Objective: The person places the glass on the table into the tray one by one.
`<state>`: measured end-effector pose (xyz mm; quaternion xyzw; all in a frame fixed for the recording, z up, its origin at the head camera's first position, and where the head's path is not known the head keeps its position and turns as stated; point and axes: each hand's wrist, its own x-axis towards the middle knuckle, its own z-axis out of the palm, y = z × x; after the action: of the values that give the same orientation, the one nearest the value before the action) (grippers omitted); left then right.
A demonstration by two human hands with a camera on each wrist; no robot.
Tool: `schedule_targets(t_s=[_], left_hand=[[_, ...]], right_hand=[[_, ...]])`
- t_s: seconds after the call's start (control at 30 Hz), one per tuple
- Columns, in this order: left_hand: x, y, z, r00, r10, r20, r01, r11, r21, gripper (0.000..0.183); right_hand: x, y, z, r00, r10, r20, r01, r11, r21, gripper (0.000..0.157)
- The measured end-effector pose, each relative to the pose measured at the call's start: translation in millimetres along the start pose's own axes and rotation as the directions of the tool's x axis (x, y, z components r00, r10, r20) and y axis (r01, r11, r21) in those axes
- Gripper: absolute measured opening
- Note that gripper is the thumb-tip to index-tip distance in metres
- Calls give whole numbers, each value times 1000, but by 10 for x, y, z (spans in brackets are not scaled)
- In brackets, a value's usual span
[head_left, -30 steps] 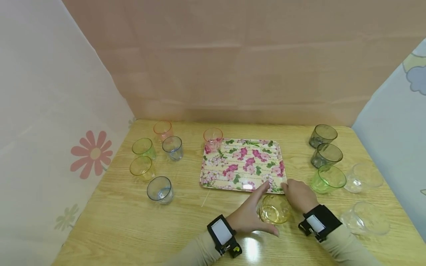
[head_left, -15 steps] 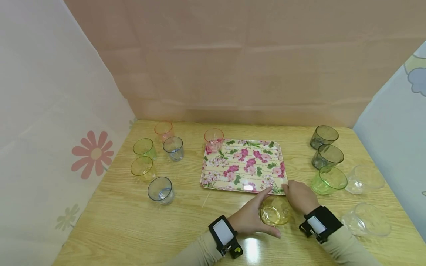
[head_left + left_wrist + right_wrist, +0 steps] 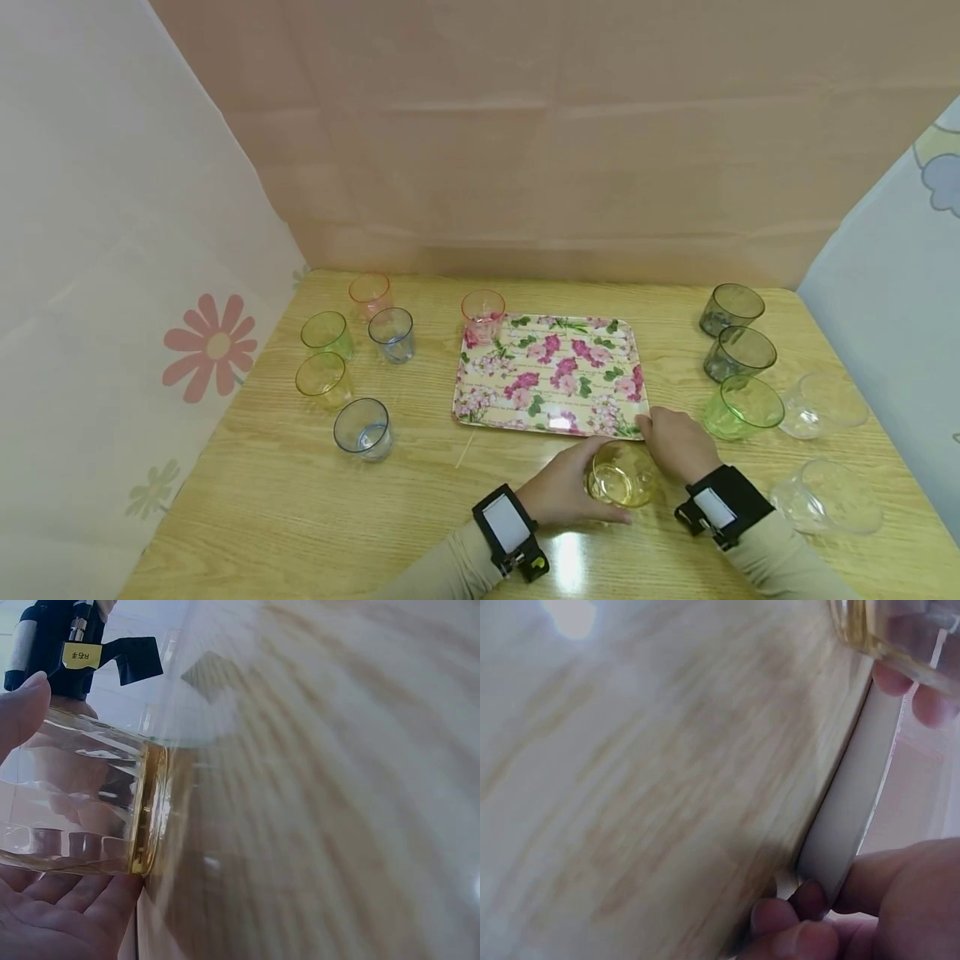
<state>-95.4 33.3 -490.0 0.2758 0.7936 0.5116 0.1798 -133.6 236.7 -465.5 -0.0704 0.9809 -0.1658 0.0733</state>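
Observation:
My left hand [image 3: 561,488] curves round a yellow-tinted glass [image 3: 624,477] that stands upright on the table. In the left wrist view the thumb lies on one side of the glass [image 3: 82,791] and several fingers on the other. My right hand [image 3: 678,446] grips the near right corner of a flowered tray [image 3: 555,379]. Thumb and fingers pinch the tray's side wall [image 3: 859,776] in the right wrist view. A pink glass [image 3: 483,317] stands at the tray's far left corner.
Left of the tray stand several glasses, among them a blue-grey one [image 3: 363,433] and a yellow one [image 3: 322,381]. To the right are two dark glasses [image 3: 738,354], a green one [image 3: 742,408] and two clear ones [image 3: 825,498]. A pink-brown backdrop [image 3: 540,167] borders the table [image 3: 285,517].
My left fingers and thumb have come in from a wide spread to meet the yellow glass. My right hand stays on the tray corner.

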Motion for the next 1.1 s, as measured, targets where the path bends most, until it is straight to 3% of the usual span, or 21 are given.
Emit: schedule_targets(t_s=[0.37, 0.53, 0.7, 0.9, 1.1], left_hand=[[-1, 49, -70, 999, 4, -33, -5, 999, -43, 87], [13, 49, -207, 995, 19, -95, -23, 999, -46, 86], [26, 66, -401, 988, -23, -151, 17, 999, -38, 86], [37, 77, -623, 975, -43, -219, 29, 997, -69, 87], [55, -10, -810, 942, -101, -320, 86, 994, -63, 89]], right_hand=[[5, 0, -10, 1000, 12, 11, -12, 1000, 4, 32], [10, 7, -4, 1000, 10, 10, -10, 1000, -6, 32], [2, 1, -2, 1000, -1, 4, 1, 1000, -9, 32], [-6, -3, 3, 1000, -11, -2, 11, 1000, -14, 32], [0, 2, 4, 1000, -8, 10, 8, 1000, -11, 31]])
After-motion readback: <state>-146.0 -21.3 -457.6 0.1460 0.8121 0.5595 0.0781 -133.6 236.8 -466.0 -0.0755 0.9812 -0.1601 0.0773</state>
